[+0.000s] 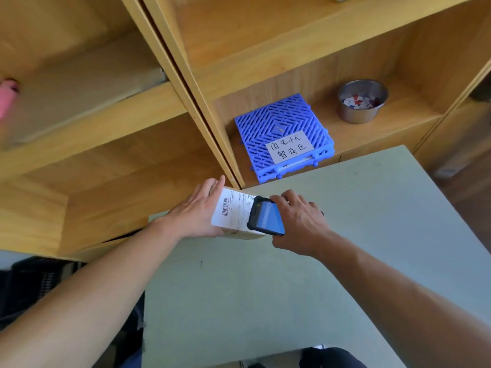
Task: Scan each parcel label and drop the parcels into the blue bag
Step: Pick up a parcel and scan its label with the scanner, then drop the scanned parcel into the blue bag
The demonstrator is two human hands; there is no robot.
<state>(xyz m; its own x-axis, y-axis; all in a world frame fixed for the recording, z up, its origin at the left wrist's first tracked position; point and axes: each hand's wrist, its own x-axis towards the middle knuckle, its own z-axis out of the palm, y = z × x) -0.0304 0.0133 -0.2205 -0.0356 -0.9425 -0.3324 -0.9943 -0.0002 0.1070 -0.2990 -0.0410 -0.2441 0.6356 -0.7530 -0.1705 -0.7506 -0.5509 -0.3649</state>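
Note:
A small cardboard parcel [240, 233] with a white barcode label [231, 211] on top rests at the far left corner of the pale green table [265, 288]. My left hand [196, 211] lies flat against the parcel's left side and holds it. My right hand [297, 221] grips a black handheld scanner [265, 217] with a lit blue screen, held just above the right part of the label. The blue bag is not in view.
Wooden shelving [148, 107] stands behind the table. One shelf holds a blue plastic grid tile [281, 123] with a handwritten paper note, and a steel bowl [361, 102] of paper scraps. A pink object [8, 98] shows at the left edge. Dark items lie on the floor at lower left.

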